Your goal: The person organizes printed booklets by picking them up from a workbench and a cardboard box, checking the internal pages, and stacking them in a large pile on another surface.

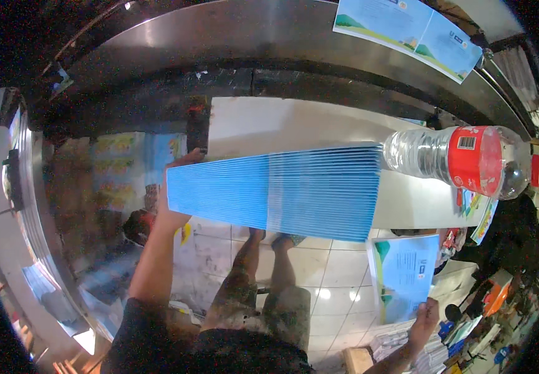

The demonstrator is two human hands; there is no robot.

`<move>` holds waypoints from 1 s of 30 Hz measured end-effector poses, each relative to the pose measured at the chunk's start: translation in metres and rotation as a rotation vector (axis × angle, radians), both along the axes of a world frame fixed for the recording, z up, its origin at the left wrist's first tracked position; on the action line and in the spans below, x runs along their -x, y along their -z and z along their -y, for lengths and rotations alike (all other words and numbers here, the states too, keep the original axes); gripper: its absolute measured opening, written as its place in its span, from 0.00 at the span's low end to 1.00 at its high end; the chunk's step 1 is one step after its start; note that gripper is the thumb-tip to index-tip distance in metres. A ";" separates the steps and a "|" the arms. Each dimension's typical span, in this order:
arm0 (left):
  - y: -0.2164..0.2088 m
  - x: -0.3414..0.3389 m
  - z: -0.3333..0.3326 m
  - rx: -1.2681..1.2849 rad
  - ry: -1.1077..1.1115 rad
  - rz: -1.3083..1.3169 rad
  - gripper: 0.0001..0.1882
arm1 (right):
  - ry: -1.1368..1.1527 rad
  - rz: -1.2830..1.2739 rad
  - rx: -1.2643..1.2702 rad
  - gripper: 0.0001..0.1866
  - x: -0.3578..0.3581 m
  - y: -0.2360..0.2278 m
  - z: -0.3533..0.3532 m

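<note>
While the left hand (173, 187) grips a fanned blue booklet stack (275, 193), the right (424, 321) — arm raised — pinches a blue leaflet (403, 277).

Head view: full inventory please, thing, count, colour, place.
stack of booklets: one fanned stack, blue edges, centre, on the white counter
white counter: one, white, centre
water bottle: one, clear with red label, lying at the stack's right end
loose booklet: one, blue and green cover, lower right
open leaflet: one, blue and green, on the steel surface, top right
steel surface: one, grey, top
tiled floor: pale, below
left hand: at the stack's left end
right hand: holds the loose booklet
</note>
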State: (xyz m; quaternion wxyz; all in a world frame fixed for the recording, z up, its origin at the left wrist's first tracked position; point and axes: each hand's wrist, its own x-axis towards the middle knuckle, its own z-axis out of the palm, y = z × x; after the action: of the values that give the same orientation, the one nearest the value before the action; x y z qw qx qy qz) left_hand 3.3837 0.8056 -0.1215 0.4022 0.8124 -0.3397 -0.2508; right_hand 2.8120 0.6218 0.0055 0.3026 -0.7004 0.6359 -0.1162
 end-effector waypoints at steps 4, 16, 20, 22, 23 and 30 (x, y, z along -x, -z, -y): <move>-0.002 -0.004 0.006 0.065 0.056 0.060 0.24 | 0.123 0.109 -0.221 0.13 0.045 0.033 -0.025; -0.008 0.004 0.024 0.342 -0.033 -0.297 0.26 | 0.206 0.105 -0.448 0.10 0.060 0.068 -0.048; -0.002 -0.010 0.013 0.153 0.064 -0.113 0.27 | 0.221 0.118 -0.519 0.08 0.074 0.083 -0.061; -0.004 -0.010 0.012 0.169 0.129 -0.038 0.27 | 0.233 0.124 -0.539 0.08 0.076 0.087 -0.066; -0.005 -0.010 0.013 0.182 0.196 0.038 0.27 | 0.225 0.110 -0.532 0.08 0.076 0.089 -0.070; -0.008 -0.003 0.023 0.270 0.058 -0.134 0.22 | 0.126 -0.050 -0.491 0.07 0.099 0.109 -0.087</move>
State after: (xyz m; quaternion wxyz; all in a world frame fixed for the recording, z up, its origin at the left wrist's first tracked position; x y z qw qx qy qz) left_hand 3.3871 0.7829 -0.1137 0.5222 0.7221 -0.3663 -0.2678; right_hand 2.7133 0.7090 -0.1031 0.4400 -0.5677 0.6946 0.0402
